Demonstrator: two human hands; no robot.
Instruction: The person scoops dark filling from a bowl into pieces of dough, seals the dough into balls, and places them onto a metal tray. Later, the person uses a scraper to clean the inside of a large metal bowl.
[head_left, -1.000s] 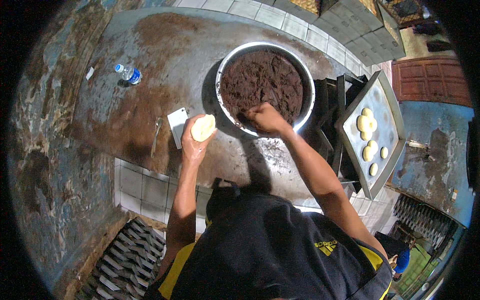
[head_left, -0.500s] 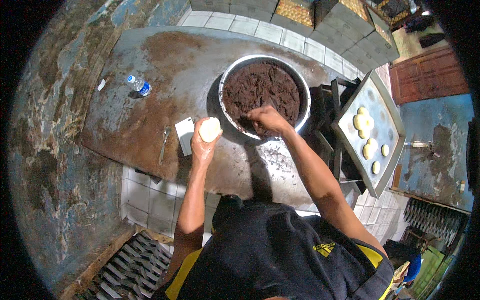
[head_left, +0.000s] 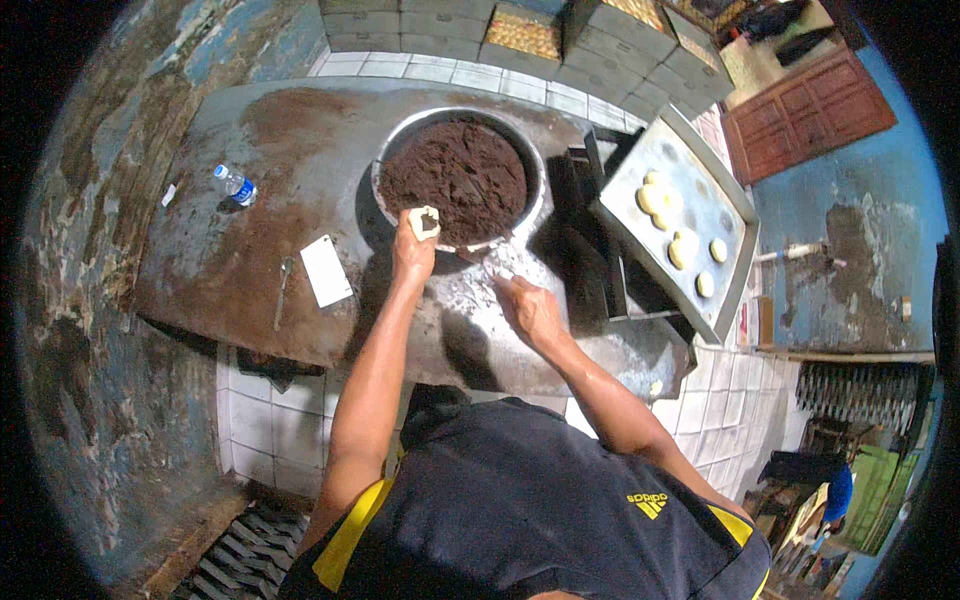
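My left hand (head_left: 414,245) holds a piece of pale dough (head_left: 425,220) with dark filling on it, at the near rim of a large metal bowl (head_left: 375,175) of dark, crumbly mixture (head_left: 450,175). My right hand (head_left: 535,315) is closed on a thin spatula-like tool (head_left: 485,263), below and right of the bowl, over a whitish smeared patch of the table. A white card (head_left: 326,272) and a spoon-like utensil (head_left: 283,294) lie left of my left hand. On the right, a tilted metal tray (head_left: 730,300) of pale dough rounds (head_left: 704,284) rests on stacked dark trays (head_left: 610,280).
The worn metal table (head_left: 220,280) stands beside a stained wall (head_left: 90,300). A plastic bottle (head_left: 235,187) lies at the left. Metal boxes (head_left: 620,70) line the back. A person in blue (head_left: 838,495) is at the lower right, near stacked dark racks (head_left: 855,390).
My right hand has come out of the bowl, downward, with the tool. My left hand has risen to the bowl's rim, and its dough now shows dark filling. The view has shifted.
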